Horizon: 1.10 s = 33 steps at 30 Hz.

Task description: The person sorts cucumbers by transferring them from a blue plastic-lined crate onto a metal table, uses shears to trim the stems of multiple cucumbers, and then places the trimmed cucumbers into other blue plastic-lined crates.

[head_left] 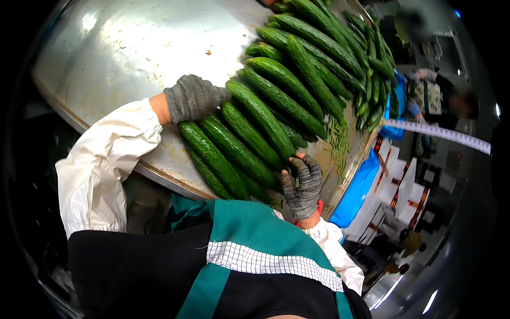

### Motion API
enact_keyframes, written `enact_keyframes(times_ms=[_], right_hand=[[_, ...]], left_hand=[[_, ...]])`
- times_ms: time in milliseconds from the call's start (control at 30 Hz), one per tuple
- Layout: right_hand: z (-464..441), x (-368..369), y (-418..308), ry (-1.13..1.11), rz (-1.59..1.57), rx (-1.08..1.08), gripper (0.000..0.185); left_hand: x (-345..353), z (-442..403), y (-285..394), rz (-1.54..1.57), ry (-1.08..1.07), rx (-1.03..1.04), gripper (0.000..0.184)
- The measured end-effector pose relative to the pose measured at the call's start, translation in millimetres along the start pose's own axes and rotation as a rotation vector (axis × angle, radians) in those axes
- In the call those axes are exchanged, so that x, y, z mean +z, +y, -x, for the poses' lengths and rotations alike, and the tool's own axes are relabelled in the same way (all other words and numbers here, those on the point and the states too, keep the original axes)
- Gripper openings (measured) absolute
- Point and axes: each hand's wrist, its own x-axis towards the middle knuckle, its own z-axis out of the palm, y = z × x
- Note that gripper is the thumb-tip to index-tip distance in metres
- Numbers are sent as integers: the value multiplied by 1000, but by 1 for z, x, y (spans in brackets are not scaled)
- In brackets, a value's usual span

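- we are seeing open table [133,58] at left, cucumbers [261,114] lying by its near edge
- our left hand [194,99] is touching far ends, grip unclear
- our right hand [304,186], loosely open, is touching near ends

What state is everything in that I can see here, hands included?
Left hand: at the cucumbers' upper ends, grip unclear.
Right hand: fingertips at a cucumber's lower end.
Cucumbers: whole, green, mostly lying side by side.
Green scraps: loose, scattered.
Metal table: shiny, specked with debris.
Gloves: worn, right fingertips bare.
White sleeves: worn, wrinkled.
Green apron: worn.
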Motion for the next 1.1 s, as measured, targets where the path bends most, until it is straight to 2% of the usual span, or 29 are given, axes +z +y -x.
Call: enact_keyframes(times_ms=[67,167,300,500,567,767,900,967,1033,1100], right_hand=[[15,-4,3,13,-11,48,33],[38,-6,17,83,-53,111,33],[68,-14,27,172,16,205,33],[128,-7,40,354,45,331,27],[145,-3,41,360,29,372,25],[167,8,33,374,-93,456,23],[171,8,31,398,-145,469,22],[172,4,28,412,-151,458,22],[174,2,27,430,-150,450,22],[180,7,31,451,-154,426,22]], left_hand=[[-13,0,5,72,-45,-85,23],[-13,-2,6,54,-94,-95,24],[-13,-8,5,-34,-38,21,24],[-9,-16,4,-196,-45,76,16],[-10,-18,4,-151,-171,-36,14],[-23,-24,11,-167,-242,-114,12],[-17,-27,0,-47,-265,-195,17],[-12,-24,-7,137,-176,-171,18],[-7,-22,-7,161,-107,-175,16],[-3,-24,-5,506,-103,-474,13]])
